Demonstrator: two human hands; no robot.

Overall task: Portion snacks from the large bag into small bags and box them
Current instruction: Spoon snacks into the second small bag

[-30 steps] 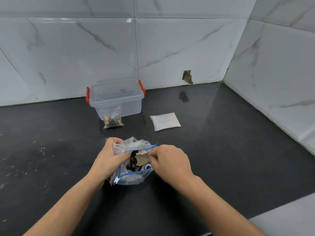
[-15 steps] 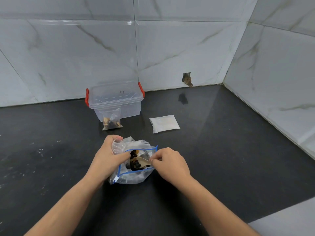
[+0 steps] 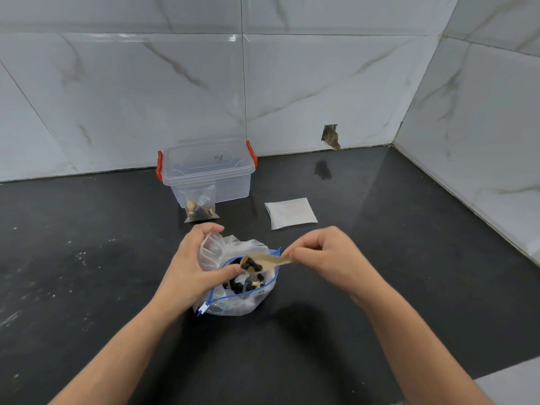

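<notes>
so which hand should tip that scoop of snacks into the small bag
Right: the right hand already pinches the loaded tan plastic scoop, while the left hand holds the small clear bag open.

2 bare forearms enter from the bottom edge, uncovered from elbow to wrist, with no sleeve in view. The left hand point(image 3: 194, 266) and the right hand point(image 3: 330, 255) wear nothing: bare knuckles, bare wrists. The fingers point(image 3: 304, 244) are slim, with short, plain nails where they show. The rest of the body is out of frame.
</notes>
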